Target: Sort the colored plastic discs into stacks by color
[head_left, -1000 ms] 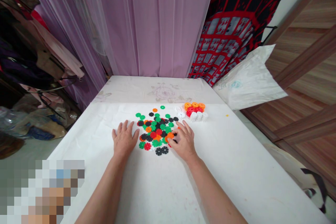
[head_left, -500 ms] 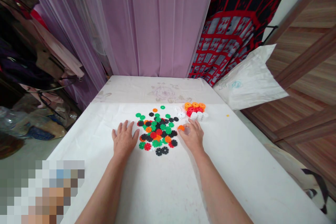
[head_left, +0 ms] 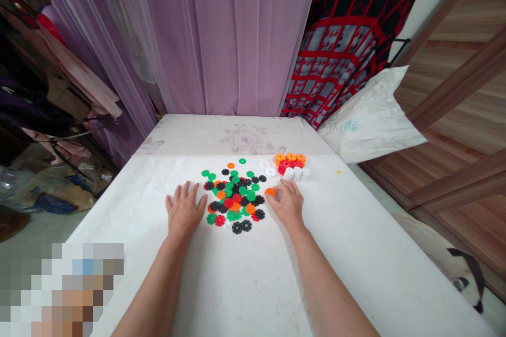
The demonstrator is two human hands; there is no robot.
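A loose spread of notched plastic discs (head_left: 236, 195) in green, black, red and orange lies on the white tabletop. My left hand (head_left: 185, 209) rests flat just left of it, fingers spread, holding nothing. On the other side my right hand (head_left: 288, 202) pinches an orange disc (head_left: 270, 191) between thumb and fingertips. Beyond that hand stand rows of stacked discs: orange stacks (head_left: 291, 158) at the back, red stacks (head_left: 283, 167) in the middle and white stacks (head_left: 297, 173) in front. Some loose white pieces (head_left: 269, 172) lie left of these stacks.
The table (head_left: 237, 284) has a flowered cloth strip at its far edge, against a purple curtain (head_left: 237, 37). A white bag (head_left: 367, 121) hangs by the right back corner. Clothes (head_left: 75, 63) hang at the left. A tiny yellow piece (head_left: 339, 172) lies near the right edge.
The whole view has shifted slightly, so things appear a little further left. Both hands keep their places relative to the discs, and the orange disc is still in my right hand.
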